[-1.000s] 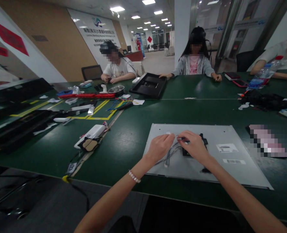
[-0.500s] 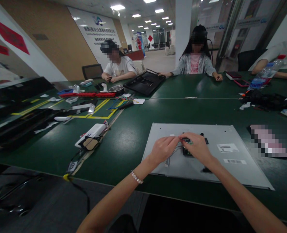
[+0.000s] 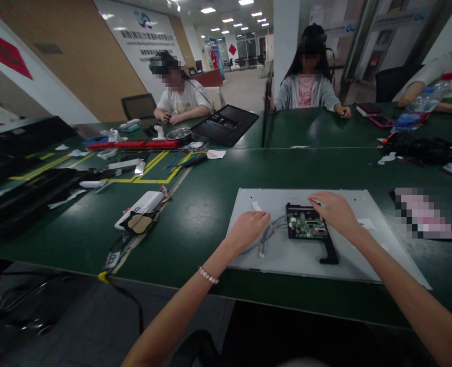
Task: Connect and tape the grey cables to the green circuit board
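A silver-grey flat panel (image 3: 348,267) lies on the table before me. On it sits a green circuit board (image 3: 304,227) in a black bracket (image 3: 329,254), whose arm points toward me. My right hand (image 3: 335,213) is over the bracket's upper right corner, fingertips pinched together; what they hold is too small to make out. Left of the board is my left hand (image 3: 248,230), its fingers curled closed over the panel. A small white strip (image 3: 256,206) shows just above these fingers; I cannot tell if they grip it. Grey cables (image 3: 273,228) run from the board beside my left hand.
A white battery-like pack (image 3: 143,211) with leads lies to the left, a phone-shaped item (image 3: 420,214) to the right. Across the table, a person (image 3: 308,92) holds a thin black frame (image 3: 267,109) upright near a black panel (image 3: 229,127). A bottle (image 3: 419,109) stands far right.
My hands, together over the board before, are now apart: left moved left, right moved right, uncovering the board. The person opposite has lifted a black frame upright off the black panel.
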The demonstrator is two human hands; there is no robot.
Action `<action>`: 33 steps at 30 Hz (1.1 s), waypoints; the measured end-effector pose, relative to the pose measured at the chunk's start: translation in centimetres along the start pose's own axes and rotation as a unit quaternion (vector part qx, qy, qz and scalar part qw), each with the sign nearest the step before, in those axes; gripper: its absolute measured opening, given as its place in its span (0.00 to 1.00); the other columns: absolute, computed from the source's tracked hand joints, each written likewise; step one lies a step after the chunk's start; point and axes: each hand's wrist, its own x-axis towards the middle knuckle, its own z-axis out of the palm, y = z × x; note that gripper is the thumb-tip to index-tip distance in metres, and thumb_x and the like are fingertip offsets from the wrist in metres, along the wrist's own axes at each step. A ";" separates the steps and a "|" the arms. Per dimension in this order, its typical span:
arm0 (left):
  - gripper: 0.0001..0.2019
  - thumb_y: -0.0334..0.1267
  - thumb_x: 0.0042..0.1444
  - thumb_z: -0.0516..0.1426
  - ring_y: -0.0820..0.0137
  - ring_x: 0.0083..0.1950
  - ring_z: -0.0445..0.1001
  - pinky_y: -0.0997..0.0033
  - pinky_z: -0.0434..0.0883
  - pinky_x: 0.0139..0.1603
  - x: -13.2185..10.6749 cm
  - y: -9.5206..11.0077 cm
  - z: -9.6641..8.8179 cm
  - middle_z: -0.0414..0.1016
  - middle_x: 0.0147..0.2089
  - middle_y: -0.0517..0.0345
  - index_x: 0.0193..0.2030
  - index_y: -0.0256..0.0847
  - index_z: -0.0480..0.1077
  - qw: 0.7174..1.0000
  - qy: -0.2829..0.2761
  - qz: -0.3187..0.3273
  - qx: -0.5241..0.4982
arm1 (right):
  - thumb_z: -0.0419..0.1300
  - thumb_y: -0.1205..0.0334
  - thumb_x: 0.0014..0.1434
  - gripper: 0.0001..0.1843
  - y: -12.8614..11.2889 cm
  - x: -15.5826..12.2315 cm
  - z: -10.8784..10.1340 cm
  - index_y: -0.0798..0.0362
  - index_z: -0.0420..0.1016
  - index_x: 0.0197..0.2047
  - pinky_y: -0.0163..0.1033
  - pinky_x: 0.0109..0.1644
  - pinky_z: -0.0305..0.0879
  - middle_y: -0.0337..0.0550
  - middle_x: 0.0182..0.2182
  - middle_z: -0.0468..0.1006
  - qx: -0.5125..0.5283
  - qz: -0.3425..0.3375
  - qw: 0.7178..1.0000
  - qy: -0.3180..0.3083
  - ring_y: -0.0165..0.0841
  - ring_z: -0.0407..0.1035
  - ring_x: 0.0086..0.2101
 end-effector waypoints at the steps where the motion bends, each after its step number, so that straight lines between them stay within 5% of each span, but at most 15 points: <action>1: 0.09 0.38 0.66 0.51 0.66 0.35 0.76 0.67 0.70 0.36 0.1 0.1 0.0 0.77 0.35 0.52 0.39 0.37 0.70 1.000 -0.008 -0.009 -0.011 | 0.53 0.65 0.64 0.14 0.4 0.0 0.3 0.54 0.81 0.44 0.49 0.51 0.70 0.50 0.43 0.83 -0.008 0.003 1.000 -0.008 0.44 0.76 0.45; 6: 0.13 0.45 0.66 0.51 0.63 0.40 0.77 0.63 0.71 0.43 0.4 1.6 -0.8 0.78 0.37 0.50 0.39 0.37 0.71 0.997 0.018 -0.036 -0.058 | 0.53 0.67 0.64 0.15 1.0 -0.1 1.3 0.53 0.81 0.44 0.50 0.50 0.70 0.51 0.43 0.83 -0.024 0.002 0.999 -0.031 0.44 0.76 0.44; 10: 0.15 0.43 0.65 0.52 0.60 0.54 0.73 0.57 0.70 0.54 0.5 4.6 -1.3 0.75 0.53 0.46 0.54 0.36 0.68 0.989 0.064 -0.063 -0.114 | 0.53 0.67 0.64 0.15 1.0 -0.1 1.8 0.52 0.82 0.44 0.48 0.53 0.69 0.49 0.44 0.82 -0.021 -0.001 0.999 -0.040 0.43 0.75 0.46; 16: 0.27 0.44 0.60 0.58 0.55 0.67 0.61 0.51 0.63 0.64 1.1 8.9 -0.6 0.61 0.68 0.43 0.64 0.38 0.60 0.986 0.029 -0.076 -0.144 | 0.52 0.70 0.63 0.16 1.2 -0.3 2.5 0.53 0.81 0.44 0.48 0.55 0.68 0.51 0.45 0.82 -0.022 0.002 0.999 -0.048 0.42 0.74 0.47; 24: 0.21 0.34 0.62 0.54 0.58 0.67 0.63 0.52 0.62 0.65 2.5 8.6 0.2 0.66 0.66 0.45 0.62 0.39 0.63 0.987 0.017 -0.054 -0.150 | 0.51 0.70 0.64 0.16 0.7 -0.4 2.5 0.52 0.81 0.44 0.48 0.54 0.67 0.51 0.43 0.82 -0.052 -0.003 0.997 -0.050 0.42 0.74 0.46; 33: 0.21 0.35 0.62 0.55 0.59 0.67 0.62 0.54 0.61 0.68 3.1 8.1 0.3 0.66 0.66 0.47 0.62 0.37 0.63 0.985 0.011 -0.047 -0.167 | 0.50 0.71 0.63 0.16 0.7 0.0 2.3 0.55 0.81 0.41 0.48 0.54 0.66 0.53 0.42 0.81 -0.074 -0.002 0.996 -0.055 0.44 0.74 0.45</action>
